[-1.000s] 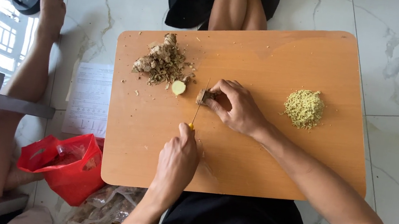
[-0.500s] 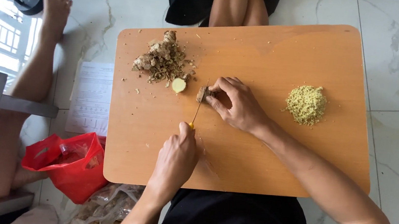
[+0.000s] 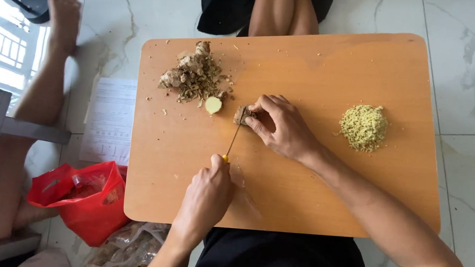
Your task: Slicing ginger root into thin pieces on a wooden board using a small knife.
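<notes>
My left hand (image 3: 209, 188) grips a yellow-handled knife (image 3: 232, 142) whose thin blade runs up to a small piece of ginger (image 3: 242, 114) near the middle of a low wooden table (image 3: 332, 60). My right hand (image 3: 281, 127) pins that piece down with its fingertips. A cut slice of ginger (image 3: 212, 105) lies just left of it, pale face up. Further left is a heap of ginger peel and knobs (image 3: 191, 73). A mound of finely chopped ginger (image 3: 364, 126) sits to the right of my right hand.
Another person's legs (image 3: 282, 5) are at the table's far edge, and a bare leg and foot (image 3: 50, 66) stretch along the left. A red plastic bag (image 3: 85, 196), a sheet of paper (image 3: 109, 119) and a clear bag (image 3: 127, 250) lie on the marble floor.
Both hands stay on the knife and the ginger piece; the blade has shifted only slightly at the ginger. The view has tilted a little.
</notes>
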